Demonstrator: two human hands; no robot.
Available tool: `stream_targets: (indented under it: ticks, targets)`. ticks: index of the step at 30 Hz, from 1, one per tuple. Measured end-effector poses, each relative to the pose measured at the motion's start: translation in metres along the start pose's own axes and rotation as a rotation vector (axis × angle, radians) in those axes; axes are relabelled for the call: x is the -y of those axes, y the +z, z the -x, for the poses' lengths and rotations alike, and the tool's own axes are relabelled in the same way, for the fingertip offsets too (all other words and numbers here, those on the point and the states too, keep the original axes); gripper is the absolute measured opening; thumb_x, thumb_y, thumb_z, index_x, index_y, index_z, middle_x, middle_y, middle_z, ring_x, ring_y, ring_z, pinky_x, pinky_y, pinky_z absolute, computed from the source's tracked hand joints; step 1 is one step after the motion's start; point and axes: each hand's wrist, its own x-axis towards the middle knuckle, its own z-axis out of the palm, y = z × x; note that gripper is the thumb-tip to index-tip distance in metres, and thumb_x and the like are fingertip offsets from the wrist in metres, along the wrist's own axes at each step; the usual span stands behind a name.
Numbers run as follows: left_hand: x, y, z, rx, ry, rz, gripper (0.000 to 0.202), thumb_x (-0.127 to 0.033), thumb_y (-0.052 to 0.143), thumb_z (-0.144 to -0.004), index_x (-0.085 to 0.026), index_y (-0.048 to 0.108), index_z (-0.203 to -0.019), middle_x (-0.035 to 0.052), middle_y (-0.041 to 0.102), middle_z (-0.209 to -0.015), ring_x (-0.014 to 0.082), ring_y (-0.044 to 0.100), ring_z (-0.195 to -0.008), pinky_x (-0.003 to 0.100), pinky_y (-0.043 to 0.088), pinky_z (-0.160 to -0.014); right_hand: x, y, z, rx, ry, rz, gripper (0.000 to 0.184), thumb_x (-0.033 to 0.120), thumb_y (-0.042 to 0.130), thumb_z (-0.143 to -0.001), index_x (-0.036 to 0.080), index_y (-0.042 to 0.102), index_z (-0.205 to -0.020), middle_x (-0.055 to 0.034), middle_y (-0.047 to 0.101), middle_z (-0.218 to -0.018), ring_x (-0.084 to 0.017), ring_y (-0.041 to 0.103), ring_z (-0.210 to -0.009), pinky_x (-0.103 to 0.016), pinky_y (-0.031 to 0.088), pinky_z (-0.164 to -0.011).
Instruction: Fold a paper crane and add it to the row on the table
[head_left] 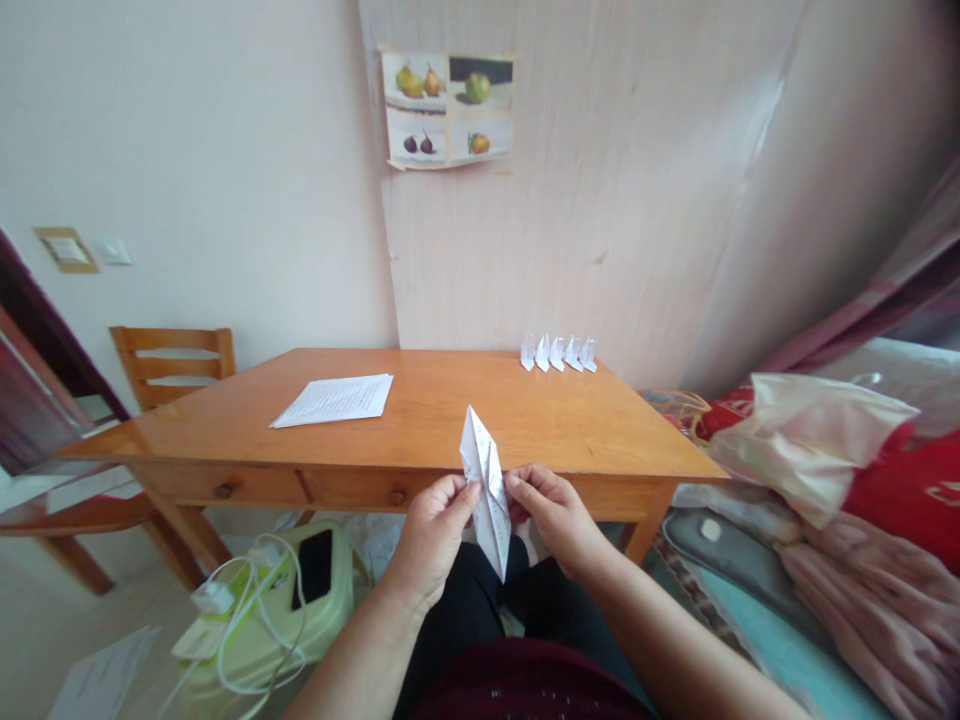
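Observation:
Between my two hands, above my lap and just off the table's front edge, is a sheet of printed white paper folded into a long pointed diamond (486, 490). My left hand (439, 525) pinches its left side, thumb on top. On the right side, my right hand (551, 510) grips the edge between thumb and curled fingers. A crease runs down the middle of the folded paper, with one tip pointing at the table and the other toward me. Fingers beneath the paper are partly hidden.
A stack of printed sheets (334, 400) lies on the wooden table (442, 400). Several small folded paper pieces (557, 353) stand in a row at its back right. A green box (330, 600) with a phone (313, 567) and white cables is at lower left. A chair (176, 350) stands left.

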Motion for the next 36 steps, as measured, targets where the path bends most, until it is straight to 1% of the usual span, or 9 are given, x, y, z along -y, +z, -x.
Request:
stream_targets:
  ticks: [3,8,11,15,19,24,28,31,36]
  targets:
    - [-0.004,0.003,0.002,0.004,-0.014,0.016,0.031,-0.047,0.070,-0.085,-0.016,0.070,-0.084,0.0009,0.066,-0.071,0.0133,0.052,-0.065,0.024,0.040,-0.064,0.001,0.001,0.000,-0.002,-0.011,0.009,0.039,0.056,0.069,-0.085,0.019,0.060,-0.081,0.0006,0.059,-0.070,-0.013,0.051,-0.063,-0.027,0.040,-0.062]
    - [-0.014,0.008,0.006,0.050,-0.047,0.092,0.028,-0.044,0.071,-0.084,-0.017,0.074,-0.092,0.0001,0.066,-0.068,0.0134,0.053,-0.063,0.024,0.041,-0.063,0.000,0.001,0.001,0.031,0.013,0.044,0.041,0.058,0.069,-0.084,0.018,0.059,-0.080,0.0031,0.052,-0.063,-0.012,0.043,-0.058,-0.026,0.034,-0.057]
    - [-0.017,0.008,0.006,0.065,-0.044,0.103,0.030,-0.045,0.070,-0.085,-0.018,0.075,-0.095,0.0014,0.068,-0.072,0.0138,0.054,-0.065,0.024,0.041,-0.064,-0.001,-0.001,0.001,0.038,0.012,0.042,0.042,0.058,0.067,-0.086,0.018,0.058,-0.077,0.0026,0.052,-0.063,-0.011,0.043,-0.057,-0.026,0.033,-0.057]
    - [-0.016,0.007,0.005,0.060,-0.021,0.068,0.027,-0.043,0.070,-0.085,-0.018,0.075,-0.096,0.0021,0.070,-0.077,0.0141,0.055,-0.068,0.023,0.041,-0.066,0.000,-0.002,0.001,0.036,0.011,0.046,0.042,0.059,0.066,-0.086,0.018,0.058,-0.077,0.0025,0.052,-0.063,-0.011,0.042,-0.058,-0.026,0.033,-0.056]
    - [-0.013,0.006,0.003,0.028,-0.014,0.048,0.027,-0.041,0.072,-0.082,-0.018,0.075,-0.095,0.0011,0.068,-0.073,0.0145,0.054,-0.067,0.024,0.042,-0.066,0.001,-0.001,0.001,0.024,0.012,0.050,0.042,0.059,0.068,-0.084,0.018,0.059,-0.078,0.0027,0.052,-0.064,-0.012,0.043,-0.059,-0.026,0.035,-0.058]
    - [-0.011,0.006,0.002,-0.011,0.021,0.003,0.025,-0.040,0.071,-0.084,-0.018,0.074,-0.096,0.0003,0.066,-0.073,0.0137,0.052,-0.065,0.023,0.042,-0.065,-0.001,0.000,-0.001,-0.010,-0.044,0.049,0.036,0.052,0.071,-0.083,0.019,0.059,-0.090,0.0015,0.056,-0.074,-0.013,0.048,-0.065,-0.027,0.038,-0.061]
    - [-0.010,0.005,0.002,0.007,0.037,-0.012,0.027,-0.040,0.068,-0.086,-0.019,0.073,-0.101,0.0031,0.071,-0.084,0.0159,0.056,-0.072,0.025,0.045,-0.070,-0.002,-0.001,-0.001,-0.085,-0.105,0.143,0.033,0.048,0.074,-0.082,0.020,0.057,-0.088,0.0010,0.056,-0.075,-0.014,0.050,-0.068,-0.028,0.040,-0.063]
    - [-0.009,0.006,0.002,0.025,0.024,0.007,0.029,-0.042,0.069,-0.085,-0.019,0.073,-0.102,0.0047,0.073,-0.090,0.0180,0.059,-0.077,0.027,0.046,-0.073,-0.002,-0.001,-0.001,-0.078,-0.111,0.169,0.030,0.046,0.072,-0.083,0.021,0.057,-0.087,0.0016,0.055,-0.073,-0.014,0.049,-0.066,-0.028,0.039,-0.061]
    - [-0.008,0.007,0.002,0.025,0.021,0.044,0.026,-0.041,0.070,-0.085,-0.020,0.073,-0.099,0.0029,0.072,-0.086,0.0157,0.056,-0.073,0.024,0.043,-0.070,-0.002,0.002,0.002,-0.093,-0.123,0.175,0.029,0.045,0.072,-0.083,0.021,0.056,-0.087,0.0013,0.055,-0.074,-0.015,0.048,-0.066,-0.028,0.038,-0.060]
